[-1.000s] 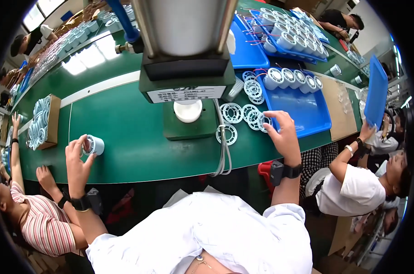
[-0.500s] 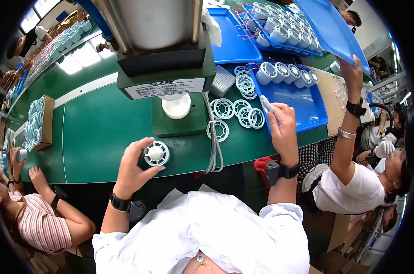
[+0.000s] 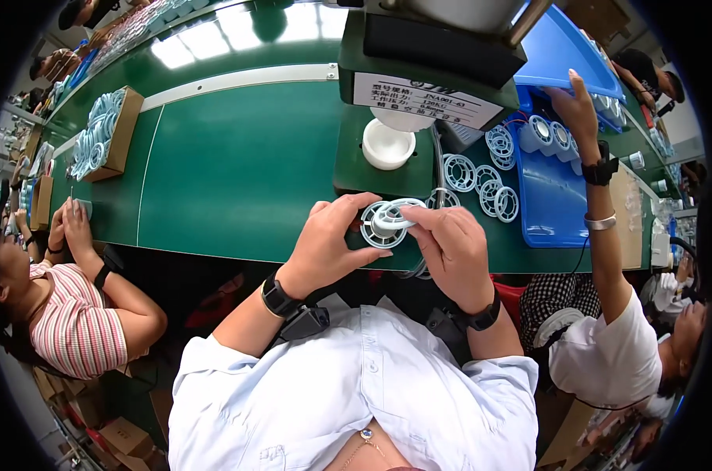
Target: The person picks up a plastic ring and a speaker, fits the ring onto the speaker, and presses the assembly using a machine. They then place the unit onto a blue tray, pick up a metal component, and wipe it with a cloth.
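My left hand [image 3: 324,243] grips a light-blue round part [image 3: 369,235] with a spoked rim, thumb and fingers at its sides. A light-blue plastic ring [image 3: 400,213] is pinched in my right hand [image 3: 454,251]. The ring lies tilted over the top of the round part, overlapping it; whether they touch is hard to tell. Both hands are together near the table's front edge, just in front of a green press [image 3: 387,179] with a white cup [image 3: 389,146] on its base. Fingers of the right hand partly hide the ring.
Loose light-blue rings [image 3: 459,173] lie right of the press, by a grey cable. Beyond them is a blue tray [image 3: 550,208] holding white cylinders. A cardboard box [image 3: 128,129] of rings stands left. A co-worker's hand [image 3: 579,114] holds another blue tray [image 3: 575,59]; another person sits left.
My right hand has brought its ring leftward over the round part in my left hand. The view has shifted, so the press appears farther right. The co-worker's raised blue tray is now lower.
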The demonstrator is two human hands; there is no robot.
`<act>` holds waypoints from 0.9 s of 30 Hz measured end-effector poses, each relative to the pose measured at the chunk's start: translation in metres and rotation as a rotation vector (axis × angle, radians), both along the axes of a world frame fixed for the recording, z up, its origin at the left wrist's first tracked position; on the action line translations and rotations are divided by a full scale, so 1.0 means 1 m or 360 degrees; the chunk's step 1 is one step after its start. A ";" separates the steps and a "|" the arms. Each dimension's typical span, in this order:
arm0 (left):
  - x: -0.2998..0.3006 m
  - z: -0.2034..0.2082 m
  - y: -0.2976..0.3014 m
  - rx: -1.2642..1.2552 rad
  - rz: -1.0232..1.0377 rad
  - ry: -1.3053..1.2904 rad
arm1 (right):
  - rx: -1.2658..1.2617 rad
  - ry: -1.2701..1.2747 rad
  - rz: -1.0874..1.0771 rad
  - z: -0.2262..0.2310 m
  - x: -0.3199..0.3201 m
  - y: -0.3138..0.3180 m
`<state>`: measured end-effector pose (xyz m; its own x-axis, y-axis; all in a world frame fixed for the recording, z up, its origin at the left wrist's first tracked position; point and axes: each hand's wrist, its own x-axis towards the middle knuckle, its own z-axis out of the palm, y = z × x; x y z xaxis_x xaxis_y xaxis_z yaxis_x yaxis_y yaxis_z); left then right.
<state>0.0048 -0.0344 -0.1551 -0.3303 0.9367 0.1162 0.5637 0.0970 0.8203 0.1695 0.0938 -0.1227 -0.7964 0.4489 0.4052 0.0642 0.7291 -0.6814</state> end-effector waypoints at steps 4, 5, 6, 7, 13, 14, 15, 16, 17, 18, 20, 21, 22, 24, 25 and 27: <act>-0.002 -0.004 -0.002 0.0111 -0.0009 0.0072 | 0.0592 -0.0147 -0.0070 0.005 -0.007 -0.007; -0.003 -0.006 -0.002 0.0184 -0.0013 0.0109 | 0.0563 -0.0144 -0.0050 0.007 -0.010 -0.010; -0.003 -0.007 -0.002 0.0256 -0.0017 0.0146 | 0.0533 -0.0142 -0.0030 0.008 -0.013 -0.012; -0.004 -0.008 -0.002 0.0253 -0.0015 0.0137 | 0.0530 -0.0151 -0.0026 0.007 -0.015 -0.013; -0.007 -0.008 -0.003 0.0288 -0.0034 0.0125 | 0.0150 -0.0275 0.0140 0.001 -0.022 -0.009; -0.007 -0.009 -0.002 0.0273 -0.0037 0.0112 | 0.0119 -0.0306 0.0121 0.000 -0.022 -0.008; -0.007 -0.009 -0.002 0.0269 -0.0033 0.0108 | 0.0114 -0.0310 0.0125 0.000 -0.023 -0.009; -0.008 -0.011 -0.002 0.0281 -0.0037 0.0117 | 0.0129 -0.0323 0.0084 0.000 -0.023 -0.010; -0.008 -0.012 -0.002 0.0293 -0.0041 0.0126 | 0.0143 -0.0337 0.0041 0.000 -0.024 -0.012; -0.007 -0.013 -0.002 0.0307 -0.0048 0.0134 | 0.0159 -0.0352 -0.0004 0.000 -0.024 -0.013; -0.006 -0.013 -0.001 0.0302 -0.0037 0.0149 | 0.0213 -0.0374 -0.0057 -0.001 -0.027 -0.016; -0.005 -0.013 -0.001 0.0300 -0.0026 0.0169 | 0.0271 -0.0392 -0.0109 -0.002 -0.029 -0.018; -0.004 -0.013 -0.001 0.0298 -0.0015 0.0189 | 0.0328 -0.0410 -0.0162 -0.002 -0.029 -0.018; -0.004 -0.013 -0.001 0.0294 -0.0014 0.0187 | 0.0343 -0.0424 -0.0176 -0.003 -0.029 -0.019; -0.004 -0.013 -0.001 0.0291 -0.0013 0.0186 | 0.0358 -0.0436 -0.0189 -0.003 -0.028 -0.020; -0.004 -0.012 -0.001 0.0289 -0.0014 0.0184 | 0.0374 -0.0450 -0.0206 -0.002 -0.026 -0.019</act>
<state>0.0003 -0.0355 -0.1670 -0.2967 0.8998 0.3198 0.6551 -0.0519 0.7537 0.1437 0.0743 -0.1249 -0.8342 0.4739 0.2819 0.3271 0.8369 -0.4389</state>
